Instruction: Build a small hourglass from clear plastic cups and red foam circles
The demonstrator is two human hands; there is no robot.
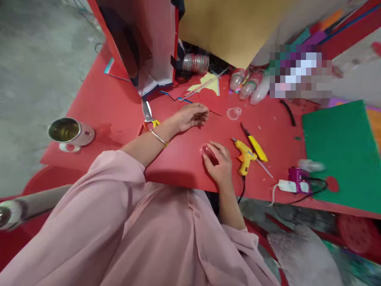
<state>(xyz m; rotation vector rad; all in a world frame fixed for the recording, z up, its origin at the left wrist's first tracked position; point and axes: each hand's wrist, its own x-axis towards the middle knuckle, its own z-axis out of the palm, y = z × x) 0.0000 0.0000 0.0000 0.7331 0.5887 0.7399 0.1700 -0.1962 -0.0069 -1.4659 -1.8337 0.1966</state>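
Observation:
My left hand is over the middle of the red table, its fingers loosely curved and apart, with nothing visible in them. Just past its fingertips shows the dark end of a thin stick. Closer to the front edge, my right hand has its thumb and fingers around a small clear plastic piece, partly hidden by the hand. To the right of that hand lie a yellow glue gun and a yellow utility knife. A clear plastic bottle bottom or cap rests farther back.
Scissors lie beside my left forearm. A metal mug stands at the left. At the back are a large open box, stacked clear cups and plastic bottle pieces. Green sheet and power strip lie right.

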